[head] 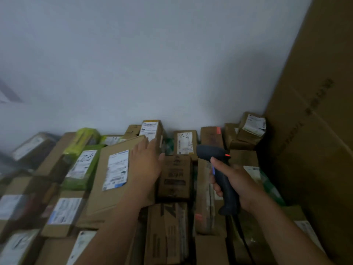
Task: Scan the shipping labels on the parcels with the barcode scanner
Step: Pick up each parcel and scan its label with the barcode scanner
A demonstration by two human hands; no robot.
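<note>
Pale grey wall (152, 54) at back; tall brown carton (315, 131) on right.

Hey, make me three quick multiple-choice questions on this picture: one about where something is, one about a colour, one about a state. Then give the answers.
1. Where does the left hand rest?
A. On the wall
B. On a green bag
C. On the large flat cardboard parcel

2. What colour is the light on the barcode scanner?
A. Green
B. Red
C. White

3. What is the right hand doing?
A. Gripping the scanner's handle
B. Lying open and flat
C. Holding a parcel

Answers:
1. C, the straight fingers lie on the parcel's top, beside its white label.
2. B, a small red glow shows on the scanner's head.
3. A, the fingers and thumb curl round the dark handle.
</note>
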